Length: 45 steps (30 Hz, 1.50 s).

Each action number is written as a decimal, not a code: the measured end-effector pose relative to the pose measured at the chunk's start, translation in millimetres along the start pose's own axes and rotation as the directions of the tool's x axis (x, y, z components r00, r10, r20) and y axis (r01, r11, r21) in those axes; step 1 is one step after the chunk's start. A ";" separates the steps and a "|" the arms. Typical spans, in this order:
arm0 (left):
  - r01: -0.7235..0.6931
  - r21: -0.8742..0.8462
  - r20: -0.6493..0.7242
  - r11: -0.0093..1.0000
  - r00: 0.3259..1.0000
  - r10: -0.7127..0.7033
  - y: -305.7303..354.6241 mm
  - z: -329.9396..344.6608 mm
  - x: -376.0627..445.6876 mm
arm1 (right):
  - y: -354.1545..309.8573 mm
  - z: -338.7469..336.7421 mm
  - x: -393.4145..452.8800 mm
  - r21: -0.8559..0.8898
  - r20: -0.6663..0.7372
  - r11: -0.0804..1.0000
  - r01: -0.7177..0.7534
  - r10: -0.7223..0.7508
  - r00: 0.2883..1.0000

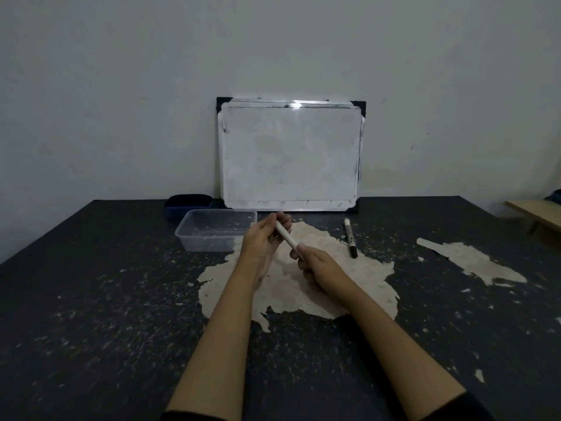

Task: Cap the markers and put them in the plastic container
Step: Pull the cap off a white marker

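Observation:
A white marker [286,235] is held slantwise above the table between both hands. My left hand [263,240] grips its upper far end and my right hand [315,264] grips its lower near end. Whether a cap sits on it is hidden by my fingers. A second marker [350,237], white with black ends, lies on the table to the right of my hands. The clear plastic container [194,235] stands empty just left of my left hand.
A small whiteboard [290,156] leans on the wall at the table's back. A dark blue eraser [188,202] lies behind the container. The black table [106,314] has worn pale patches. A wooden piece [537,212] juts in at far right.

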<state>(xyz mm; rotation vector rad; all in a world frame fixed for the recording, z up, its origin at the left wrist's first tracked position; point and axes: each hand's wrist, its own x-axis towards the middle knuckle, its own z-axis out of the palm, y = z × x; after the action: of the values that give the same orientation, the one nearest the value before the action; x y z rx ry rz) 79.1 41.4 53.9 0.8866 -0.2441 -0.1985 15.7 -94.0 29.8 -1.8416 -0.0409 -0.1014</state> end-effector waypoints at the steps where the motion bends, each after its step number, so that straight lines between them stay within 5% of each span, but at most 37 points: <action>1: 0.021 -0.026 0.047 0.999 0.999 -0.020 2.2 -0.7 -0.9 | -1.4 -2.1 -0.7 0.170 0.060 0.983 -0.070 0.061 0.996; 4: 0.115 -0.073 0.170 0.991 0.980 -0.102 10.9 -4.2 -3.2 | -6.1 -9.5 -2.5 0.462 0.289 0.844 -0.272 0.146 0.946; 10: 0.181 -0.127 0.268 0.975 0.953 -0.142 21.7 -6.7 -11.9 | -12.9 -16.2 -8.2 0.571 0.522 0.699 -0.431 0.096 0.848; 18: 0.171 -0.091 0.032 0.981 0.985 -0.169 18.7 -4.4 -6.1 | -8.3 -4.7 -2.4 0.223 0.167 0.959 -0.172 0.136 0.976; 20: 0.153 -0.083 -0.028 0.985 0.987 -0.156 15.8 -3.6 -4.3 | -8.8 -2.5 -3.4 -0.021 0.045 0.999 -0.049 0.050 0.998; 23: 0.083 -0.106 -0.146 0.991 0.984 -0.098 19.8 -12.6 0.6 | -3.0 -8.4 -6.7 -0.386 -0.028 0.915 0.115 -0.136 0.990; 26: 0.039 -0.066 -0.182 0.997 0.982 -0.051 30.0 -25.1 3.2 | 6.1 -25.8 -5.1 -0.303 -0.076 0.951 0.061 -0.088 0.993; 29: 0.105 0.237 -0.119 0.966 0.990 -0.079 22.1 -21.3 -2.4 | 12.0 -39.3 -0.4 -0.155 -0.107 0.987 0.051 -0.068 0.992; 33: 0.057 0.752 0.002 0.657 0.996 -0.088 1.0 -4.1 -15.1 | 13.3 -46.0 0.6 -0.071 -0.116 0.994 0.078 -0.086 0.990; 41: -0.001 0.903 -0.032 0.429 0.997 0.069 -33.5 0.4 -23.8 | 19.8 -50.8 5.5 0.183 -0.287 0.979 0.092 -0.037 0.957; 45: 0.023 0.892 -0.048 0.451 0.998 0.044 -35.8 -4.8 -20.3 | 18.9 -49.7 5.5 0.298 -0.361 0.944 0.144 -0.028 0.932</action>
<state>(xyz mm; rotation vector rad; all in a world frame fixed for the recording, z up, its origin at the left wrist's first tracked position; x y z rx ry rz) 58.6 28.4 20.3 1.9802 -0.2961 -0.0018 20.3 -147.0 25.4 -1.4721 0.1079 -0.4620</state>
